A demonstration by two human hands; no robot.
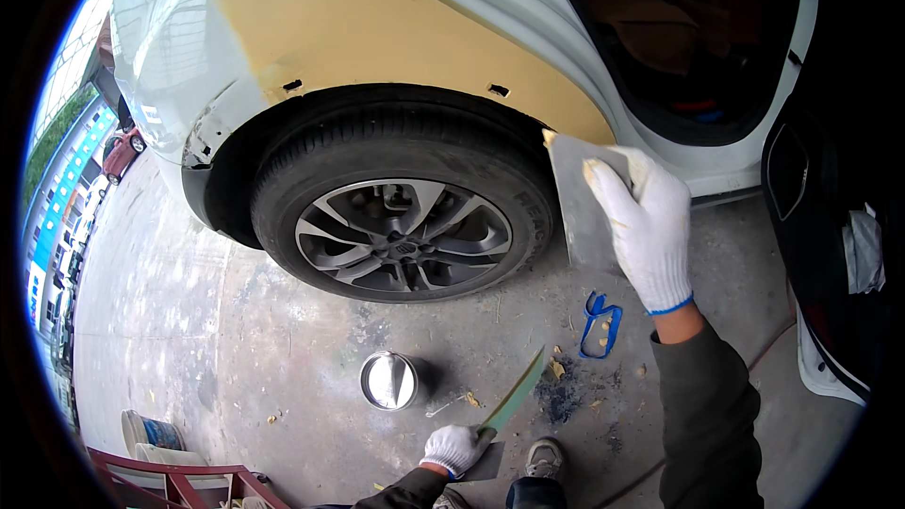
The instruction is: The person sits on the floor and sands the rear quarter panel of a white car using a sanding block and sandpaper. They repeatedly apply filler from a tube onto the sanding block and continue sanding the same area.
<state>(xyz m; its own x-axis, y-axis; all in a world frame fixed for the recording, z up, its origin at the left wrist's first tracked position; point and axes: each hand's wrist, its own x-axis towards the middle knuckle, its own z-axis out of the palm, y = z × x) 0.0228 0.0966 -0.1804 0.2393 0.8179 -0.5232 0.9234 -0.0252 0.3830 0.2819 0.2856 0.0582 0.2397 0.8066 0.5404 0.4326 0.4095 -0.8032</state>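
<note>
My right hand (pixel 652 231), in a white knit glove, grips a flat grey scraper plate (pixel 577 198) with its thumb pressed on the face. A dab of yellow filler sits on the plate's upper corner, close to the rear edge of the wheel arch. Above the wheel (pixel 405 236), a broad patch of yellow filler (pixel 377 24) covers the white car's panel. Low in view, my left hand (pixel 454 450), also gloved, is closed round a spreader with a long greenish blade (pixel 514 403). A dark flat plate (pixel 485 465) lies beside that hand; whether it is held I cannot tell.
An open metal tin (pixel 388 381) stands on the concrete floor (pixel 273 320). Blue strapping (pixel 600 325) and filler scraps lie to its right. An open car door (pixel 830 226) borders the right side. A red metal frame (pixel 179 481) and buckets (pixel 151 432) stand at lower left.
</note>
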